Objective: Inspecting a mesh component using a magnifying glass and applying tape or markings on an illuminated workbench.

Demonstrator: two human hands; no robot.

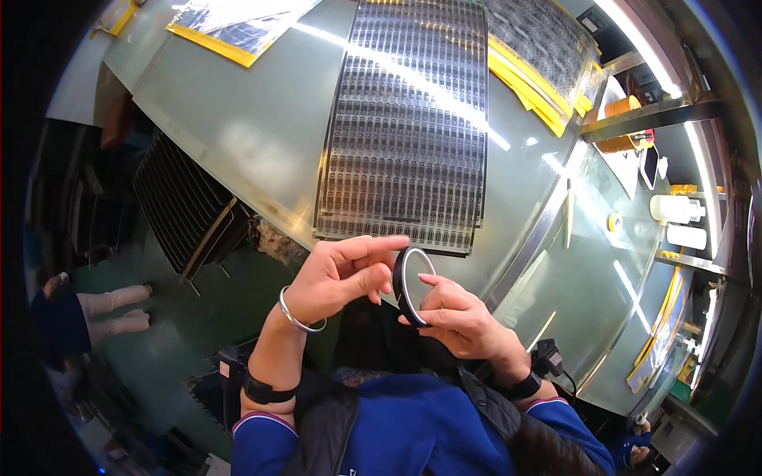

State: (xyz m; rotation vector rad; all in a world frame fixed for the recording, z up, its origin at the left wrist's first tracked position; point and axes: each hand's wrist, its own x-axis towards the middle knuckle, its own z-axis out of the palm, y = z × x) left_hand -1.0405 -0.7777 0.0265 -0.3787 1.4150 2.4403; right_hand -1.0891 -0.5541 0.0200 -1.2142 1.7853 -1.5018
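A narrow roll of black tape [403, 284] with a pale inner ring stands on edge in the air in front of me. My right hand [460, 316] grips it from the right, thumb and fingers at its lower rim and inside the ring. My left hand [343, 274] is beside the roll's left face. Its index finger stretches out to the roll's top edge, and the thumb lies apart below it; whether they touch the tape is hard to tell. Just beyond both hands, a long dark film sheet [405, 151] with rows of small printed patterns lies on the greenish table [246, 143].
Yellow-edged film sheets lie at the far left [230, 36] and far right [540, 71]. A metal rail [528, 238] divides the table from a right-hand surface with a small tape roll [613, 222] and white bottles [675, 209]. A slatted black rack [186, 202] stands left; a person [87, 317] is beyond.
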